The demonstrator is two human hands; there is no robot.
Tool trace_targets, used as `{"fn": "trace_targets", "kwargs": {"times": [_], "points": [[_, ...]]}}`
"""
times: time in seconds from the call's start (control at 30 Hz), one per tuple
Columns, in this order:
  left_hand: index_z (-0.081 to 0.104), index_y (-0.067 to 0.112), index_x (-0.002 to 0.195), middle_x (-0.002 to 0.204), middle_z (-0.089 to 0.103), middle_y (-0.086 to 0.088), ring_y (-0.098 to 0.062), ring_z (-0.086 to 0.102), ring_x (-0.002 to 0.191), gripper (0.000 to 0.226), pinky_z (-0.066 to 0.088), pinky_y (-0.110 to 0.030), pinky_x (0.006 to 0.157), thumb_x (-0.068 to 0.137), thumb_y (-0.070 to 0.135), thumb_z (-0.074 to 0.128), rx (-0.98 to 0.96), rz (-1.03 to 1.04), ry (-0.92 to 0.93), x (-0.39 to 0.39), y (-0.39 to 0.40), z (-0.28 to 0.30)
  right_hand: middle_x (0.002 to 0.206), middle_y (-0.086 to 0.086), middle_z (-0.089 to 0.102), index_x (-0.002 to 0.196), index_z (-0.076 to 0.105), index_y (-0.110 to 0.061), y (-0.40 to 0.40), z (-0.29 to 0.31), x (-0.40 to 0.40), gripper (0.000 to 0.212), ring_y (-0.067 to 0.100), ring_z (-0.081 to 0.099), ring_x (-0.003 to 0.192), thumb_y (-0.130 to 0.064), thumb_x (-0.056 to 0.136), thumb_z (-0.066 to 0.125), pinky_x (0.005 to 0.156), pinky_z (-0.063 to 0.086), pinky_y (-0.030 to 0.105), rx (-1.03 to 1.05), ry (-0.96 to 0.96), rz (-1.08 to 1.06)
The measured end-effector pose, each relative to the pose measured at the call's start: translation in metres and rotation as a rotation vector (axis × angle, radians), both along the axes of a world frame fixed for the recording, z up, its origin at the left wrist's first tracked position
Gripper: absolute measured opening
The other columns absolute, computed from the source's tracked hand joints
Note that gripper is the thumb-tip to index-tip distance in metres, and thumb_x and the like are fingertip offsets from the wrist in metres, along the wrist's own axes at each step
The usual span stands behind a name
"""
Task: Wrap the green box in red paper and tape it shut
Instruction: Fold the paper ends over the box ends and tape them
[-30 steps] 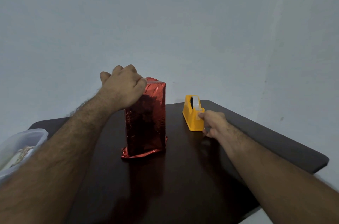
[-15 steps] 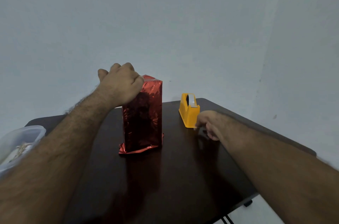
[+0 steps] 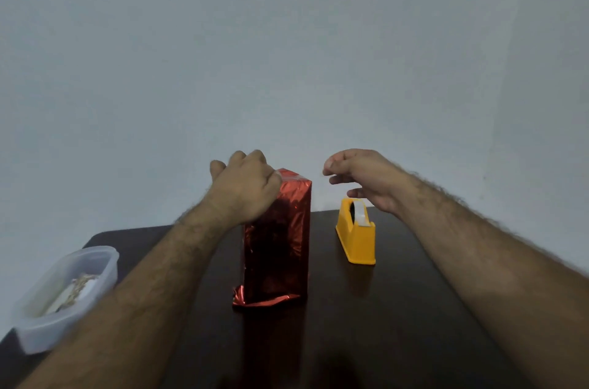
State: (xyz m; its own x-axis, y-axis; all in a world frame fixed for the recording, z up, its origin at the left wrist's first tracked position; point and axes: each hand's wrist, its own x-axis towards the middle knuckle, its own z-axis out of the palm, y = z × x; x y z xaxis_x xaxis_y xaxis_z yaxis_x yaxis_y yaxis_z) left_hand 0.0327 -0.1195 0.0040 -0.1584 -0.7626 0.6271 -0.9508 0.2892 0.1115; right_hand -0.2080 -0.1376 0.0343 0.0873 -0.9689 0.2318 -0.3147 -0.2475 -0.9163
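The right hand [image 3: 366,180], which a second ago was down at the front of the yellow tape dispenser [image 3: 357,234], is now lifting above it and swinging toward the wrapped box [image 3: 277,238], thumb and forefinger pinched together; it is probably carrying a strip of clear tape, though no tape is discernible between the fingers. That suggests the top fold is about to be sealed. The left hand [image 3: 243,186] is staying curled over the box's upper left edge, holding the paper down. The box is standing upright left of the dispenser, fully sheathed in glossy, crinkled red foil paper, with a loose crumpled flap sticking out at its base, probably still awaiting tape. Well left of the box, a translucent plastic container [image 3: 63,296] is sitting on the dark polished table [image 3: 398,325].
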Motion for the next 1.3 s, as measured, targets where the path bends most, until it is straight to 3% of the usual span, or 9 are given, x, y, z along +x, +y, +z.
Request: {"fn": "trace_targets", "kwargs": {"times": [0.3, 0.47, 0.6, 0.73, 0.97, 1.03, 1.17, 1.2, 1.3], "points": [[0.068, 0.019, 0.086, 0.110, 0.055, 0.005, -0.019, 0.046, 0.110, 0.049, 0.028, -0.048, 0.102, 0.108, 0.042, 0.031, 0.008, 0.004, 0.009, -0.001, 0.003, 0.000, 0.084, -0.006, 0.077, 0.091, 0.076, -0.024, 0.000, 0.025, 0.031, 0.007, 0.016, 0.061, 0.080, -0.021, 0.096, 0.074, 0.066, 0.042, 0.031, -0.143, 0.171, 0.005], [0.067, 0.020, 0.084, 0.110, 0.055, 0.006, -0.019, 0.045, 0.110, 0.048, 0.028, -0.048, 0.101, 0.107, 0.042, 0.031, 0.013, 0.007, 0.010, 0.000, 0.003, 0.000, 0.081, -0.004, 0.079, 0.094, 0.081, -0.018, -0.002, 0.032, 0.045, 0.007, 0.013, 0.050, 0.073, -0.014, 0.092, 0.075, 0.061, 0.037, 0.028, -0.104, 0.211, -0.012], [0.067, 0.021, 0.084, 0.109, 0.054, 0.006, -0.018, 0.045, 0.109, 0.049, 0.028, -0.048, 0.100, 0.107, 0.042, 0.030, 0.014, 0.009, 0.007, -0.001, 0.004, 0.001, 0.074, -0.004, 0.075, 0.092, 0.082, -0.013, -0.004, 0.037, 0.053, 0.008, 0.003, 0.051, 0.068, -0.008, 0.090, 0.076, 0.062, 0.034, 0.025, -0.050, 0.280, -0.026], [0.068, 0.021, 0.085, 0.108, 0.054, 0.007, -0.017, 0.045, 0.108, 0.050, 0.028, -0.047, 0.101, 0.107, 0.042, 0.029, 0.024, 0.015, 0.003, 0.000, 0.004, 0.000, 0.076, 0.000, 0.075, 0.103, 0.083, -0.007, -0.008, 0.038, 0.056, 0.014, 0.002, 0.051, 0.070, -0.008, 0.091, 0.077, 0.061, 0.032, 0.023, -0.004, 0.309, -0.041], [0.068, 0.020, 0.083, 0.108, 0.054, 0.007, -0.017, 0.044, 0.107, 0.050, 0.029, -0.049, 0.102, 0.107, 0.042, 0.030, 0.020, 0.017, 0.008, -0.001, 0.003, 0.000, 0.068, -0.003, 0.073, 0.101, 0.083, -0.006, -0.013, 0.037, 0.060, 0.016, 0.001, 0.050, 0.064, -0.001, 0.089, 0.073, 0.058, 0.030, 0.024, 0.015, 0.359, -0.055], [0.068, 0.020, 0.082, 0.107, 0.054, 0.007, -0.018, 0.044, 0.107, 0.050, 0.029, -0.050, 0.102, 0.107, 0.041, 0.030, 0.018, 0.017, 0.005, -0.001, 0.003, 0.000, 0.075, -0.001, 0.076, 0.099, 0.083, -0.007, -0.015, 0.038, 0.062, 0.015, 0.004, 0.054, 0.073, -0.001, 0.088, 0.074, 0.064, 0.036, 0.026, 0.025, 0.381, -0.051], [0.068, 0.021, 0.081, 0.105, 0.053, 0.007, -0.018, 0.045, 0.106, 0.051, 0.028, -0.048, 0.100, 0.107, 0.042, 0.029, 0.011, 0.015, 0.002, -0.001, 0.002, -0.001, 0.092, 0.004, 0.080, 0.090, 0.083, -0.007, -0.024, 0.037, 0.069, 0.014, 0.018, 0.070, 0.103, -0.006, 0.076, 0.084, 0.096, 0.056, 0.037, -0.018, 0.489, -0.074], [0.068, 0.021, 0.081, 0.105, 0.054, 0.008, -0.018, 0.045, 0.107, 0.051, 0.028, -0.048, 0.100, 0.107, 0.042, 0.029, 0.008, 0.016, 0.002, -0.002, 0.001, -0.002, 0.091, 0.003, 0.080, 0.089, 0.083, -0.006, -0.025, 0.038, 0.070, 0.014, 0.018, 0.071, 0.101, -0.007, 0.075, 0.085, 0.094, 0.058, 0.036, -0.023, 0.528, -0.076], [0.068, 0.022, 0.082, 0.105, 0.054, 0.008, -0.017, 0.045, 0.107, 0.051, 0.028, -0.048, 0.100, 0.106, 0.043, 0.029, 0.009, 0.018, -0.004, -0.002, 0.000, -0.002, 0.073, -0.003, 0.075, 0.087, 0.082, -0.004, -0.021, 0.041, 0.073, 0.010, 0.011, 0.066, 0.079, -0.009, 0.078, 0.085, 0.069, 0.050, 0.026, -0.048, 0.636, -0.080]]}}
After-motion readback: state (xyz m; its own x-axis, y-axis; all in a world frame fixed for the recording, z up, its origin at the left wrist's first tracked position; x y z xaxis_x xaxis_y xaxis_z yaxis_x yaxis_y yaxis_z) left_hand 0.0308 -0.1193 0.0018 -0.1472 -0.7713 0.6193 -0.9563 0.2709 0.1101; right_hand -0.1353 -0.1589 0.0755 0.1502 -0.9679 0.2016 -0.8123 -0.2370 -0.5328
